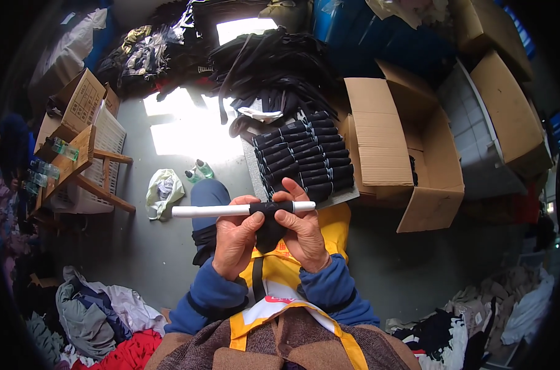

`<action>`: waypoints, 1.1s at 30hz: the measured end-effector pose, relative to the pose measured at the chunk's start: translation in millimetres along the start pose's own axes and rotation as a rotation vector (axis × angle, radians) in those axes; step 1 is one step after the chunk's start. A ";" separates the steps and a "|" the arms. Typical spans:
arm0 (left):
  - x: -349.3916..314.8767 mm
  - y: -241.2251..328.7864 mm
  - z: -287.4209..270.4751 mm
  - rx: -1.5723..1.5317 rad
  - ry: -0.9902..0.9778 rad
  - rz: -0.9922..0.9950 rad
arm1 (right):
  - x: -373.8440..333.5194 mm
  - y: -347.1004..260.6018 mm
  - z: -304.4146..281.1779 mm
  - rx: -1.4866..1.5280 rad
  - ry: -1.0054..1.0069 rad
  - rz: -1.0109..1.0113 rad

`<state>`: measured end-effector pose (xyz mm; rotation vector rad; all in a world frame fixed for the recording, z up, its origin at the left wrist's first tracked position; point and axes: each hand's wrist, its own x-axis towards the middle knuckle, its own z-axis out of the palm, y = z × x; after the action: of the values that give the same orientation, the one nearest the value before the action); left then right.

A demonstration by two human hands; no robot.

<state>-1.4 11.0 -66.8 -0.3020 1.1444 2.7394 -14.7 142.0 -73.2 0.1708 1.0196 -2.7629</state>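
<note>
Level in front of my lap is a white rod [209, 211] with tapered ends. Black stretchy cloth [270, 233], possibly a legging or sleeve, is wrapped round its middle, and a loose end hangs below. My left hand [234, 237] pinches the cloth against the rod from the left. On the other side, my right hand [303, 229] presses its thumb on the cloth, its forefinger raised. Just beyond my hands, rolled black cloth bundles [304, 154] are stacked in rows, with a loose pile of black cloth strips [271, 61] behind them.
Open cardboard boxes [378, 142] stand at the right. To the left are a wooden stool [86, 154] holding bottles and a white plastic basket [112, 132]. A pale plastic bag [164, 196] and green bottles [203, 168] sit by my knee. Clothes heaps [89, 314] lie on both near sides.
</note>
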 end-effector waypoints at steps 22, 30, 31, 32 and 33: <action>-1.0 6.4 -3.1 0.149 -0.035 -0.110 | 3.9 16.0 -18.6 0.104 0.022 0.129; -1.1 3.5 4.0 0.054 0.001 -0.128 | 0.0 7.7 -6.1 0.005 0.027 0.026; 0.1 3.0 1.0 0.054 -0.002 -0.121 | 0.5 8.3 -8.0 0.005 0.028 0.025; 1.0 2.4 -1.3 0.054 -0.004 -0.113 | 1.8 9.8 -12.0 0.039 0.028 0.035; 1.4 1.6 -3.1 0.054 -0.004 -0.114 | 3.0 11.2 -16.0 0.072 0.028 0.045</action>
<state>-2.7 7.8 -68.2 -0.3434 1.1602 2.6048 -14.5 143.7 -92.9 0.2407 0.9112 -2.7656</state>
